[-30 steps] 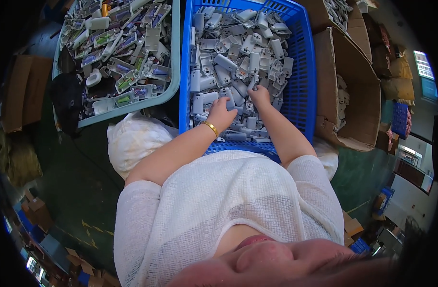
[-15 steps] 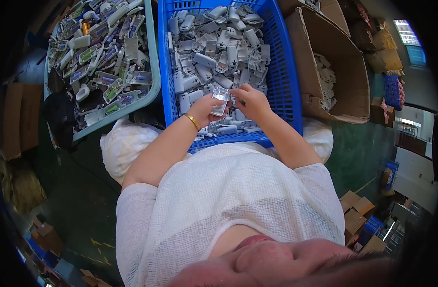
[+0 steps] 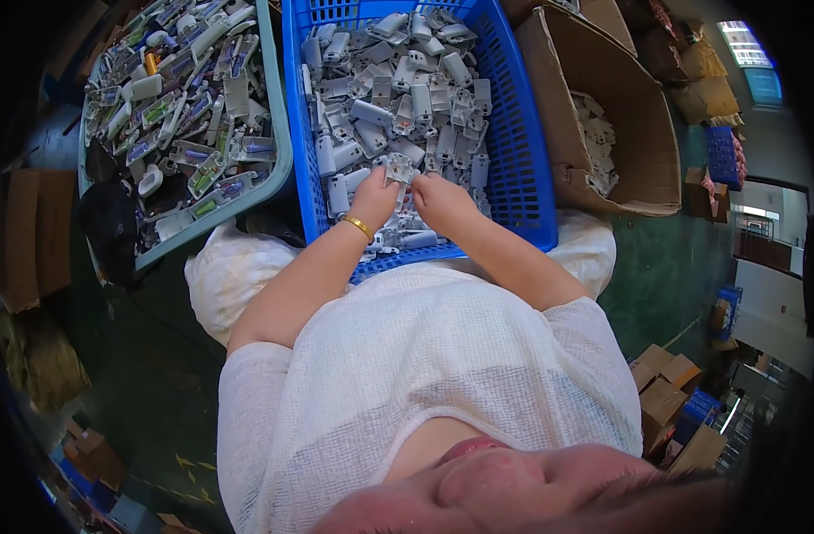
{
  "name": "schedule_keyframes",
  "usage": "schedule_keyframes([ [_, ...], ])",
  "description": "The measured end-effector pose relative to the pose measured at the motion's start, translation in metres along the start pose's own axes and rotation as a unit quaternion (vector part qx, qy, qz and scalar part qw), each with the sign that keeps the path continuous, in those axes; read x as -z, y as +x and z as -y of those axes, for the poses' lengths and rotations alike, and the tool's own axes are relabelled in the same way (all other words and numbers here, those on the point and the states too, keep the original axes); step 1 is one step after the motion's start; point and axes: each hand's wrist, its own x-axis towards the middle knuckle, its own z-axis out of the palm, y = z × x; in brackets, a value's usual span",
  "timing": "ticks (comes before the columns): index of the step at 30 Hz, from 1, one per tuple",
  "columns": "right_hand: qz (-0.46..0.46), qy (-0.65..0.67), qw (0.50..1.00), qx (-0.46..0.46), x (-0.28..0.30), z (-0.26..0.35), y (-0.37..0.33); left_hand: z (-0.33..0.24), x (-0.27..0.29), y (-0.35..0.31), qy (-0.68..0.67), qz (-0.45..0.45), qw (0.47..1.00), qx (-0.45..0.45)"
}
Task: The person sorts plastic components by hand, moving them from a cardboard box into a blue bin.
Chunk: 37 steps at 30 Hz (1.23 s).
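Observation:
Over the near part of a blue crate point(image 3: 527, 169), my two hands meet at a white plastic housing piece point(image 3: 399, 168). My left hand point(image 3: 372, 198) pinches it from the left, thumb and fingers on its edge. My right hand point(image 3: 444, 206) is closed, fingertips against the piece's right side; whatever lies inside its curled fingers is hidden. Below and beyond the hands, the crate holds a heap of similar white and grey plastic housings point(image 3: 371, 112).
To the left stands a pale green tub point(image 3: 284, 133) of mixed device parts, with a black bag point(image 3: 113, 218) hanging over its near corner. A cardboard box point(image 3: 638, 160) with white parts is at the right. White sacks point(image 3: 233, 280) flank the crate.
The housing has tilted in my left hand and moved slightly left. My right hand has shifted left and down, its fingers now more curled; the small dark thing seen at them is hidden.

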Motion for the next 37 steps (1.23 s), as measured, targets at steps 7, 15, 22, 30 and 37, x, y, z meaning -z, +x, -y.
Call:
schedule_keyframes([
  [7, 0.005, 0.014, 1.000, -0.014, -0.012, 0.007, 0.007, 0.013, -0.004, 0.004, 0.098, -0.048, 0.994, 0.007],
  [15, -0.035, 0.095, 0.993, -0.065, -0.028, 0.010, 0.018, 0.013, -0.002, 0.004, 0.045, -0.099, 0.992, 0.067],
  [22, -0.021, 0.083, 0.996, -0.019, -0.013, 0.009, 0.016, 0.028, -0.004, 0.011, 0.036, -0.089, 0.994, 0.052],
  [30, 0.007, 0.011, 1.000, 0.005, -0.006, 0.009, 0.014, 0.019, -0.006, 0.006, 0.058, -0.077, 0.995, 0.019],
  [37, -0.037, 0.031, 0.999, -0.020, -0.026, 0.011, 0.013, 0.041, -0.008, 0.018, 0.069, -0.068, 0.992, 0.076],
])
